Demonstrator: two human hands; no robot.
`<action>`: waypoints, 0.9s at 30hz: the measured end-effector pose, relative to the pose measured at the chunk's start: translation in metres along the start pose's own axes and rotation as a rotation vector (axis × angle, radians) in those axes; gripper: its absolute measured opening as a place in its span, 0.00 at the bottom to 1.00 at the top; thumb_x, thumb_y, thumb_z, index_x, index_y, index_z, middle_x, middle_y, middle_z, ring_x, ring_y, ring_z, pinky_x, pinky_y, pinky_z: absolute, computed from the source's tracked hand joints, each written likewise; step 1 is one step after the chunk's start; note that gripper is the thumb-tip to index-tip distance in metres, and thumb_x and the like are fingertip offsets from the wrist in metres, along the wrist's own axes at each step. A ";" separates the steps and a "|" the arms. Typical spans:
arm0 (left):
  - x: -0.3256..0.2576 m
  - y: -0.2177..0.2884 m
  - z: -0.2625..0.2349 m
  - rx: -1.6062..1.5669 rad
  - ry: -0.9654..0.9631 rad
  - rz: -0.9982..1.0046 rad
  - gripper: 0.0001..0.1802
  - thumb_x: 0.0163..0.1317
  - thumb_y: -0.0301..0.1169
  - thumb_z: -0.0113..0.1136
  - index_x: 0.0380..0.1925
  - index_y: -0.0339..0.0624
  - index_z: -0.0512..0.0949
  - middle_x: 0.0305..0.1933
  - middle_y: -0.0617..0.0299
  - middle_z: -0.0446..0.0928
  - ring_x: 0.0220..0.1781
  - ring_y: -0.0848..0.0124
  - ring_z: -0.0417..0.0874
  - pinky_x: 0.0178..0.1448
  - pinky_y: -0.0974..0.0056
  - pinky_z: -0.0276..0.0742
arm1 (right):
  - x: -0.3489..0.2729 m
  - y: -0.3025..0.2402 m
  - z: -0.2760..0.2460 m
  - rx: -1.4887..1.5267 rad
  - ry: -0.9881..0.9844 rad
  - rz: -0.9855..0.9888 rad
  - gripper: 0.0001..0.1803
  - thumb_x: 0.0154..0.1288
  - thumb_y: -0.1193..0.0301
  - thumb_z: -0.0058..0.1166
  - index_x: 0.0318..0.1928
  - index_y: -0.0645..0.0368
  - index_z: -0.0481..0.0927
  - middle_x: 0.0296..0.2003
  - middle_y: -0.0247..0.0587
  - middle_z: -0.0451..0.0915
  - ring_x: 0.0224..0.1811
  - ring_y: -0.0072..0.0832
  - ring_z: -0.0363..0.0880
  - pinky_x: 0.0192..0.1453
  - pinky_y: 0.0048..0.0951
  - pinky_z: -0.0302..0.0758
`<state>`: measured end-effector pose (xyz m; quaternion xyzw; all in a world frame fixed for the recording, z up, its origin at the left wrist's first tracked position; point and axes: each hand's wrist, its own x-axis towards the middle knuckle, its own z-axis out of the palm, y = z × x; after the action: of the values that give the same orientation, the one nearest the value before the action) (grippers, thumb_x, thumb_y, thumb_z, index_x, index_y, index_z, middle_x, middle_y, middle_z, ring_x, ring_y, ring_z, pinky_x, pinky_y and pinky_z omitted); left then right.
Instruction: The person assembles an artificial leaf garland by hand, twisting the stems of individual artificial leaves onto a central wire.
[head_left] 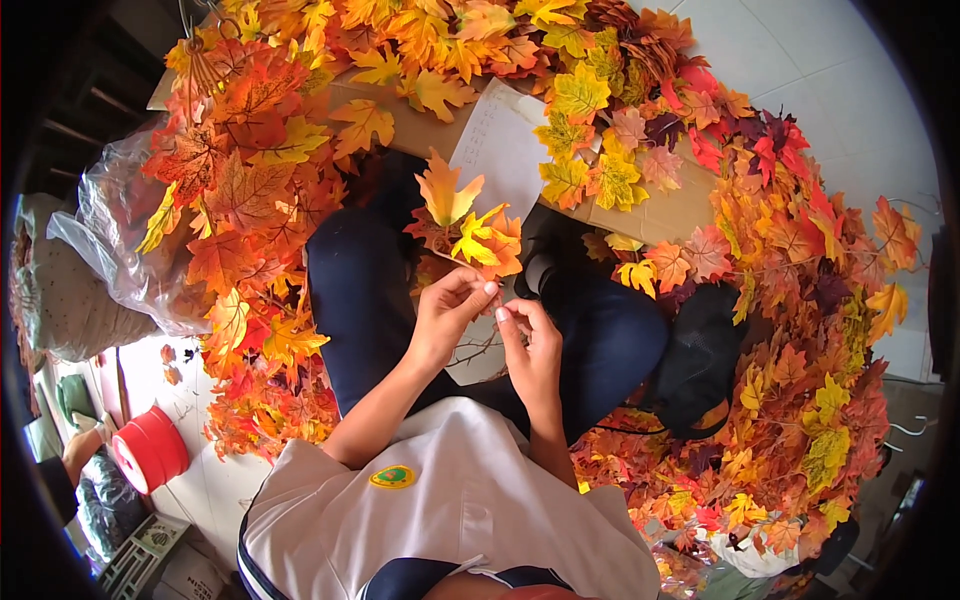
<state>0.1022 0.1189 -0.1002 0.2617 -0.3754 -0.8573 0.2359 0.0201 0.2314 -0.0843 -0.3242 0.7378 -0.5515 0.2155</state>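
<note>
Between my knees, a small cluster of artificial maple leaves (468, 225) in orange and yellow rises from my fingers on a thin stem. My left hand (450, 312) pinches the lower part of this stem with thumb and forefinger. Close beside it, the fingertips of my right hand (530, 335) are pressed together at the stem's lower end. The two hands nearly touch. Exactly how the stem sits between the right fingers is too small to make out. Below the hands, some thin brown twigs (478, 350) show above my lap.
Heaps of artificial leaves (790, 400) surround me on both sides and in front. A cardboard sheet (400, 125) carries a white paper (500, 150). At left are a clear plastic bag (140, 240), a red spool (150, 450) and another person's hand (82, 448). A black bag (700, 355) lies by my right knee.
</note>
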 end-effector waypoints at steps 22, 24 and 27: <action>-0.006 0.004 -0.003 0.180 -0.101 -0.205 0.15 0.68 0.38 0.58 0.24 0.43 0.77 0.23 0.71 0.73 0.25 0.82 0.70 0.30 0.75 0.63 | 0.009 -0.022 -0.019 -0.050 -0.227 0.120 0.11 0.72 0.68 0.50 0.38 0.65 0.74 0.25 0.41 0.78 0.24 0.21 0.73 0.29 0.25 0.69; -0.016 0.007 -0.006 0.144 -0.139 -0.219 0.15 0.67 0.38 0.58 0.23 0.42 0.77 0.22 0.70 0.73 0.25 0.82 0.69 0.30 0.74 0.62 | 0.009 -0.018 -0.023 -0.116 -0.213 -0.065 0.11 0.72 0.68 0.50 0.36 0.65 0.76 0.23 0.42 0.77 0.22 0.20 0.73 0.27 0.24 0.69; -0.041 0.016 -0.016 0.085 -0.194 -0.278 0.16 0.66 0.37 0.60 0.21 0.40 0.76 0.22 0.67 0.73 0.24 0.80 0.69 0.30 0.74 0.60 | 0.013 0.000 -0.038 -0.185 -0.034 -0.105 0.11 0.72 0.69 0.50 0.35 0.65 0.76 0.21 0.40 0.76 0.22 0.18 0.71 0.27 0.22 0.67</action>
<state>0.1466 0.1255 -0.0860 0.2370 -0.3923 -0.8863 0.0666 -0.0146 0.2478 -0.0727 -0.3900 0.7640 -0.4859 0.1678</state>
